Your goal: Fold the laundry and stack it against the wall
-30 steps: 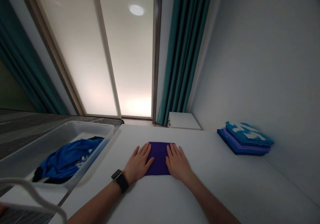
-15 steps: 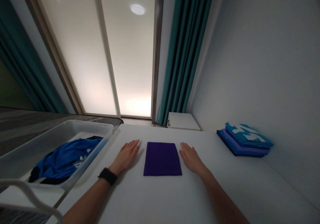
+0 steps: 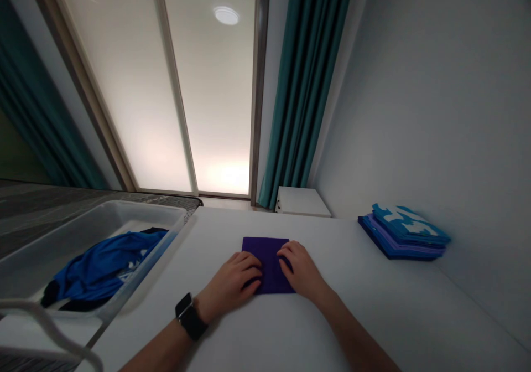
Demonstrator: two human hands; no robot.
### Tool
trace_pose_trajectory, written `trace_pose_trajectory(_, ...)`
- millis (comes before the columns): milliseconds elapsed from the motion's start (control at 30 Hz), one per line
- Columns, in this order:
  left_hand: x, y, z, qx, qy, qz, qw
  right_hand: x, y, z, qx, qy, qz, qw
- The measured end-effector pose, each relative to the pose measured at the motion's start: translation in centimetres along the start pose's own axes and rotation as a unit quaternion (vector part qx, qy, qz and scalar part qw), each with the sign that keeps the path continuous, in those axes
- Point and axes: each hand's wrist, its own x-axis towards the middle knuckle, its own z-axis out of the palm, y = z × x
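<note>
A folded purple cloth [image 3: 269,267], squarish and flat, lies on the white table in front of me. My left hand [image 3: 236,278] rests on its left side, palm down with the fingers a little bent and apart; a black watch [image 3: 191,316] is on that wrist. On the right side of the same cloth sits my right hand [image 3: 301,269], its fingers curved and thumb apart. Neither hand has the cloth gripped. Parts of the cloth's side edges are hidden under the hands.
A stack of folded blue and purple clothes [image 3: 404,233] stands on the table [image 3: 249,333] at the right, near the wall. To the left, a clear plastic bin [image 3: 166,217] holds a crumpled blue garment [image 3: 103,267]. A white cabinet [image 3: 302,201] stands beyond the table.
Both hands have moved inward from the table on either side of the cloth and now lie on top of it. The cloth looks to be in the same place.
</note>
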Motion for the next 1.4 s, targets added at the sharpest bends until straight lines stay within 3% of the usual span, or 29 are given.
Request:
trace_pose_trajectory(200,-0.1,0.3,0.3,0.025,-0.056,0.024,0.998,-0.3,-3.4,0.4,-0.039,-0.093,-0.079,0.992)
trace_pose_trajectory(433,-0.5,0.0,-0.7,0.02,-0.101,0.031,0.994,-1.0,-3.1,0.0,-0.058,-0.131,-0.114,0.983)
trace_pose_trajectory(667,-0.5,0.0,-0.4,0.031,-0.098,0.043,0.994,-0.9,-3.5,-0.3,-0.074,-0.156,-0.131,0.976)
trace_pose_trajectory(1167,-0.3,0.1,-1.6,-0.042,-0.13,0.002,0.991,-1.0,-3.4,-0.1,-0.049,-0.142,-0.11,0.983)
trace_pose_trajectory(1400,-0.4,-0.6,-1.4,-0.1,-0.089,-0.074,0.988,-0.9,-4.3,1.0,-0.127,-0.129,-0.108,0.978)
